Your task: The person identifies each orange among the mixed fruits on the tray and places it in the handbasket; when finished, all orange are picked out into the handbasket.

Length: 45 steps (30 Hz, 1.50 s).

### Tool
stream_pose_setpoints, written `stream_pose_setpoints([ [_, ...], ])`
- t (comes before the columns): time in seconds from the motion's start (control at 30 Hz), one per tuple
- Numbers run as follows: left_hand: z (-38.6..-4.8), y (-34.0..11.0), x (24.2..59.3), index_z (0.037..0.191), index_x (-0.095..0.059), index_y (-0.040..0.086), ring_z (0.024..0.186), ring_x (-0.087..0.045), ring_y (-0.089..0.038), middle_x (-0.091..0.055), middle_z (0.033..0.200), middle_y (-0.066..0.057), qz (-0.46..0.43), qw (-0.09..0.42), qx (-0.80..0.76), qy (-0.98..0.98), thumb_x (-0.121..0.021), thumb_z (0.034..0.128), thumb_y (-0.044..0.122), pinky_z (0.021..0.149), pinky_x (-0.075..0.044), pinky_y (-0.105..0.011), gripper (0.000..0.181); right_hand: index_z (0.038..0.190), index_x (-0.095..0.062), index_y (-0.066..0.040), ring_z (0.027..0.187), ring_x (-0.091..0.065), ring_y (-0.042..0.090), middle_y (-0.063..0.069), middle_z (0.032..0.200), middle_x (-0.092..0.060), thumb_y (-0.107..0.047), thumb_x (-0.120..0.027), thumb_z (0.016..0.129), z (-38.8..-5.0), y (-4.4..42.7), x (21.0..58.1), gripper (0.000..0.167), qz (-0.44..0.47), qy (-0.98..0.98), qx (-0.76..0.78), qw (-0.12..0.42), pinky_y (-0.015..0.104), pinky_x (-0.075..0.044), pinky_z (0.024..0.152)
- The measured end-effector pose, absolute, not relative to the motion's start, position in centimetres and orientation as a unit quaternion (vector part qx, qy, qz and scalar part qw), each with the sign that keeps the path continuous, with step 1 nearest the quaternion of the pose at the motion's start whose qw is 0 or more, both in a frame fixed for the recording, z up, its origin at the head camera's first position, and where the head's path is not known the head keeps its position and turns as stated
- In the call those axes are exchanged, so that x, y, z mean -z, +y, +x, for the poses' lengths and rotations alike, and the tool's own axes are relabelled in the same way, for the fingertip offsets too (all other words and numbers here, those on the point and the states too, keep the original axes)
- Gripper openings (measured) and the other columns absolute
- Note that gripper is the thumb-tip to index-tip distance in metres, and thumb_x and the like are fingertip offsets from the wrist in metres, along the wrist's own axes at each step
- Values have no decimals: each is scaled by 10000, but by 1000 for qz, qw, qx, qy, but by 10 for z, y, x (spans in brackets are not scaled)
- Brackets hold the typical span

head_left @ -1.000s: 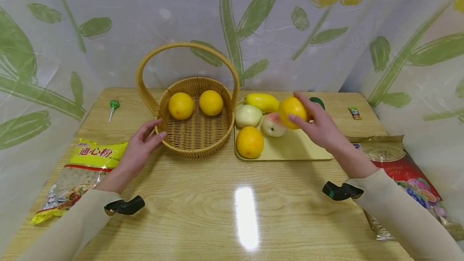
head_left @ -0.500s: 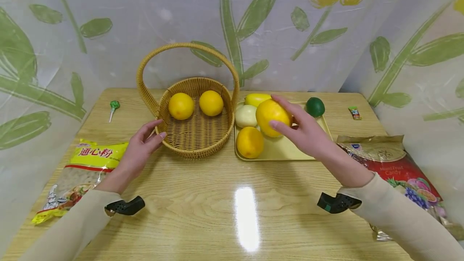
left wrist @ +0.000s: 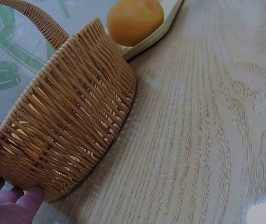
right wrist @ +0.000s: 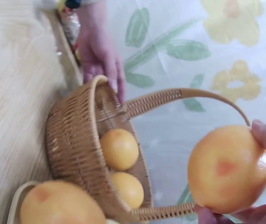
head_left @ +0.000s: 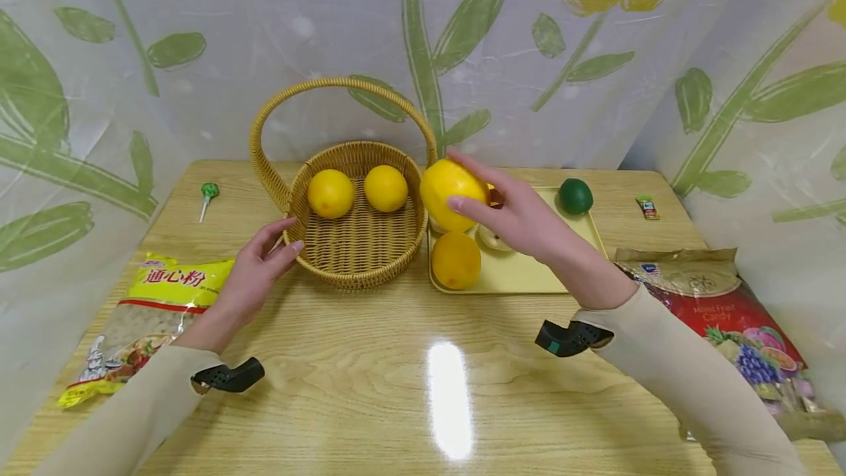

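Observation:
An orange (head_left: 453, 195) is gripped in the right hand (head_left: 529, 222), raised over the left end of the yellow tray (head_left: 529, 279), close to the basket's right rim. In the right wrist view the fingers curl round this orange (right wrist: 229, 169). The wicker basket (head_left: 357, 279) holds two oranges, one at left (head_left: 330, 194) and one at right (head_left: 386, 188). At the basket's left side, the left hand (head_left: 254, 274) touches the rim; the left wrist view shows its fingers (left wrist: 30, 200) against the woven wall (left wrist: 72, 116). Another orange (head_left: 456, 260) lies on the tray.
A peach (head_left: 492, 238), partly covered by the right hand, and a dark green fruit (head_left: 575, 197) are on the tray. A lollipop (head_left: 208, 193) and a pasta bag (head_left: 158, 307) are at left; a small candy (head_left: 648, 207) and a red candy bag (head_left: 720, 314) at right.
The right hand has carried its orange leftward from the middle of the tray to beside the basket, uncovering the dark green fruit. The left hand and basket have stayed put.

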State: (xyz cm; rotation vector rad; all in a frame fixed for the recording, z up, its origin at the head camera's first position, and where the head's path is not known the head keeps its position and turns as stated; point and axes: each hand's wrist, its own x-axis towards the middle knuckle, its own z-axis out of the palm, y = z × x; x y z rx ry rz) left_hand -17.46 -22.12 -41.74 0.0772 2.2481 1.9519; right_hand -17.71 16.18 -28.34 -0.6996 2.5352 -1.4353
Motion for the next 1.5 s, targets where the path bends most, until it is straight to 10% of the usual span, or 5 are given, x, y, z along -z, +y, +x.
stream_pose_setpoints([
  [0.93, -175, -223, 414, 1537, -280, 93, 1454, -222, -316, -144, 1624, -100, 27, 88, -648, 756, -572, 998, 322, 1006, -440, -180, 654, 1507, -386, -319, 1395, -298, 124, -49, 1549, -340, -424, -631, 944, -269, 31, 327, 623, -276, 835, 378, 289, 336, -311, 1131],
  [1.5, -174, -223, 417, 1534, -286, 87, 1448, -227, -343, -152, 1620, -121, 31, 91, -651, 753, -579, 992, 335, 981, -445, -144, 664, 1511, -393, -273, 1437, -245, 153, -12, 1581, -291, -404, -654, 933, -263, -8, 348, 647, -343, 831, 244, 363, 358, -208, 1189],
])
